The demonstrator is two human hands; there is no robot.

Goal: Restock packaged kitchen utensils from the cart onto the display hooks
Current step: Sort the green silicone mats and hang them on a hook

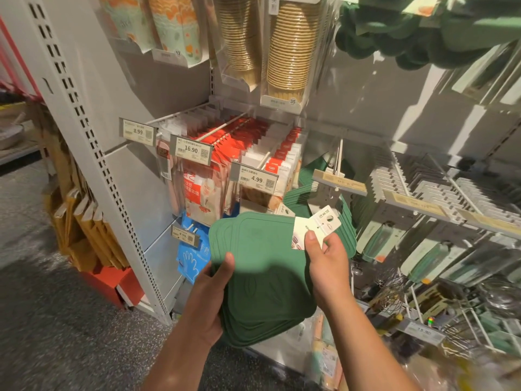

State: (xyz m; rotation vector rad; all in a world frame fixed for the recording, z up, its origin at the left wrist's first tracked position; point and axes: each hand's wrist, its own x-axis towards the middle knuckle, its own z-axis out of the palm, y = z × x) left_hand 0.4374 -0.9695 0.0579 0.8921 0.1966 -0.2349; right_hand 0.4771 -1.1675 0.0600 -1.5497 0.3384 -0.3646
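green mats in both hands

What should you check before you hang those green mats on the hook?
1. Left hand holds the stack of green mats: ok.
2. Right hand pinches the white hang tag: ok.
3. Tag hole faces the hook: cannot tell.
4. Hook tip free of the tag: ok, tag not yet on.
5. Room on the hook behind the green mats already hanging: cannot tell.

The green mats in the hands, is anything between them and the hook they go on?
Nothing visible blocks them. The green mats have their white tag just below the hook, where more mats already hang.
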